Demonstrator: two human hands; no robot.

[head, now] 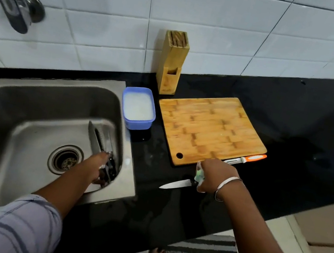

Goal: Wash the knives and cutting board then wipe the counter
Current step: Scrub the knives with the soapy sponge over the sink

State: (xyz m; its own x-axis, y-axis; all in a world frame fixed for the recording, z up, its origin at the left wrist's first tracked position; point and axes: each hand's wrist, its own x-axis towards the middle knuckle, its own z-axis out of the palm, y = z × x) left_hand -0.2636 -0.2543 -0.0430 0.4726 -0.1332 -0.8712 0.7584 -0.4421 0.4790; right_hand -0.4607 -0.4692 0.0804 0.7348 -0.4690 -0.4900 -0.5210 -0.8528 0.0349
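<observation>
Several knives (99,136) fill left hand (96,168) fingers in the sink (15,133); right hand (216,176) fingers grip one knife (176,184).

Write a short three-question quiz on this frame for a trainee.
1. True or false: the cutting board lies in the sink.
2. The right hand holds: A a single knife, B a plate, C nothing.
3. Short answer: where is the left hand holding the bundle of knives?
Key: 1 false, it lies on the counter; 2 A; 3 inside the sink.
</observation>
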